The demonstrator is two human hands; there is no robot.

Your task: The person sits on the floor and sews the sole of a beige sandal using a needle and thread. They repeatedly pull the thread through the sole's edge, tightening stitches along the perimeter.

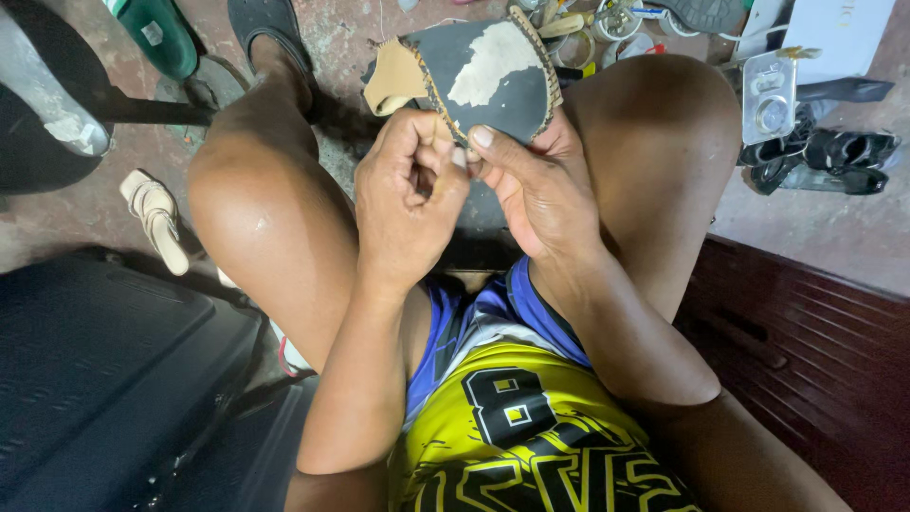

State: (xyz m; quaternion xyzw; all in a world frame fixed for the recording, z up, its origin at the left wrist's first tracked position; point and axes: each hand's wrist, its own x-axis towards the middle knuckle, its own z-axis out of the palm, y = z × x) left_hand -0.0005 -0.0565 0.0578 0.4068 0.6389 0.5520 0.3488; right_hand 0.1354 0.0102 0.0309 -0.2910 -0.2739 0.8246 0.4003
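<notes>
Both hands meet at the near edge of a dark shoe sole (483,76): left hand (408,204) with its grip pinched closed there, right hand (540,190) gripping the stitched rim. Beyond, the sole's long axis runs crosswise; black sandals (834,156) lie far right.

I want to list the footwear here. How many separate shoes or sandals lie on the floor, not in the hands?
3 at least: a black slipper top left, a beige heeled shoe at left, and black strappy sandals at right, their number unclear. Others may hide in the top clutter.
</notes>
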